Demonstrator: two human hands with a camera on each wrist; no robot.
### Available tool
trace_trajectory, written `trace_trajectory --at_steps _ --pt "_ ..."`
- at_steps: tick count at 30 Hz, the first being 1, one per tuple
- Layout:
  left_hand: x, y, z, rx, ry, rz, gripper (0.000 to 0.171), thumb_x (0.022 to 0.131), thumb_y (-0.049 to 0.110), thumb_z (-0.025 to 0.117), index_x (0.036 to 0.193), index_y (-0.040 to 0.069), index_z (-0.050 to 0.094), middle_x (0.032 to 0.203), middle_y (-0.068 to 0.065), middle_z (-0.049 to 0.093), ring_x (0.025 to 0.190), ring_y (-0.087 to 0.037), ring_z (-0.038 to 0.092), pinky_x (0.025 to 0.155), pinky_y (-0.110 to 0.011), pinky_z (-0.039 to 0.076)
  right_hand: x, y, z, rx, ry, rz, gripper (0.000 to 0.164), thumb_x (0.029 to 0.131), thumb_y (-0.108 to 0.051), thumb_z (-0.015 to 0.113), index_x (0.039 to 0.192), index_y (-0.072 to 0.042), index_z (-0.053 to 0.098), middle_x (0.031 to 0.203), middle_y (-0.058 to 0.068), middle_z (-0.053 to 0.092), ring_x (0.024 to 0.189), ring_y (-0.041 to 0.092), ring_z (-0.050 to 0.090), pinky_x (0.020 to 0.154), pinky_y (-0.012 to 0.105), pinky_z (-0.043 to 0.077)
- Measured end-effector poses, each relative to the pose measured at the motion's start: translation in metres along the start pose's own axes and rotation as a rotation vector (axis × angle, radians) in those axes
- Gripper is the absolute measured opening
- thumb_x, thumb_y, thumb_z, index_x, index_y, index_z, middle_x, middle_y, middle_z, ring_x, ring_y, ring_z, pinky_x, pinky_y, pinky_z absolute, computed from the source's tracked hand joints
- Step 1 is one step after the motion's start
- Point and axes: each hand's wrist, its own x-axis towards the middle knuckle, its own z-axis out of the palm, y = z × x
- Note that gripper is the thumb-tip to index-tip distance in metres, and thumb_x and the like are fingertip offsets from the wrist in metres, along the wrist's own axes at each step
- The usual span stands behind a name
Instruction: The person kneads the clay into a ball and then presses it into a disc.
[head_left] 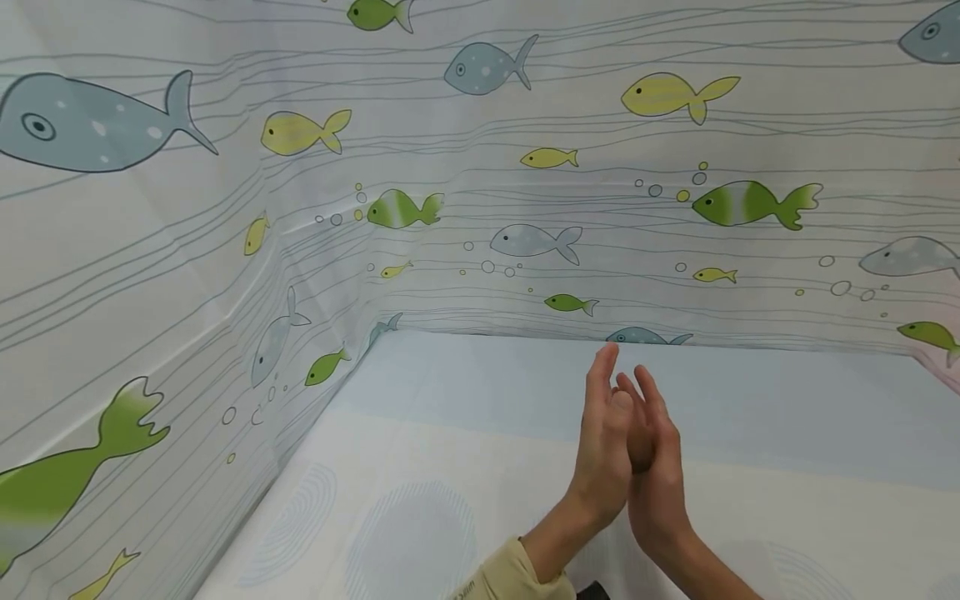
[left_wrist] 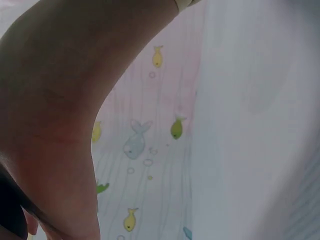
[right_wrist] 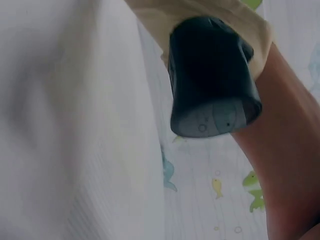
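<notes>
In the head view my left hand (head_left: 602, 450) and right hand (head_left: 662, 467) are raised, heels of the palms together and fingers pointing upward. Most visible fingers are fairly straight, with a narrow gap near the tips. A darker, rounded brown patch (head_left: 641, 446) shows between the palms; I cannot tell whether it is a small object or a shaded part of a hand. The left wrist view shows a bare forearm (left_wrist: 55, 115) bending down to a hand mostly cut off below. A forearm (right_wrist: 287, 150) in the right wrist view comes out of a beige sleeve (right_wrist: 220, 12).
A dark cylindrical device (right_wrist: 212, 75) sits at the sleeved wrist. Below the hands lies a pale blue and white surface (head_left: 480, 392) with printed circles. Fabric walls (head_left: 450, 142) printed with fish rise behind it and on the left.
</notes>
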Motion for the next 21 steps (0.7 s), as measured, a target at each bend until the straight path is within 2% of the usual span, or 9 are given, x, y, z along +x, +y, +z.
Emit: trace_trajectory --at_steps 6,11,16,21 --pt "0.005 -0.005 -0.005 -0.052 0.036 0.011 0.059 0.100 0.048 0.030 0.156 0.030 0.023 0.158 0.020 0.026 0.147 -0.005 0.021 0.119 -0.047 0.018 -0.004 0.005 0.002 -0.001 -0.044 -0.032 0.052 0.109 -0.039 0.015 0.159 -0.024 0.017 0.150 -0.015 0.044 0.137 -0.001 0.038 0.106 0.017 0.032" --pt "0.009 -0.007 -0.011 -0.037 0.059 0.033 0.058 0.101 0.047 0.027 0.156 0.030 0.023 0.158 0.018 0.025 0.147 -0.007 0.020 0.118 -0.052 0.016 -0.005 0.009 0.002 -0.001 -0.082 -0.043 0.054 0.109 -0.037 0.013 0.160 -0.020 0.009 0.152 -0.015 0.042 0.137 0.000 0.039 0.105 0.017 0.033" --pt "0.013 -0.007 -0.015 -0.052 0.093 0.008 0.058 0.100 0.047 0.028 0.155 0.030 0.023 0.158 0.018 0.026 0.147 -0.006 0.020 0.118 -0.051 0.016 -0.007 0.011 0.004 -0.011 -0.104 -0.021 0.054 0.109 -0.038 0.013 0.160 -0.021 0.006 0.160 -0.005 0.029 0.142 0.002 0.031 0.105 0.018 0.034" --pt "0.017 -0.006 -0.021 -0.073 0.113 -0.013 0.058 0.100 0.048 0.028 0.156 0.031 0.022 0.158 0.017 0.026 0.147 -0.007 0.020 0.118 -0.050 0.017 -0.010 0.010 0.006 -0.037 -0.107 0.016 0.056 0.108 -0.040 0.012 0.160 -0.023 0.002 0.165 0.008 0.012 0.148 0.013 0.020 0.106 0.024 0.033"
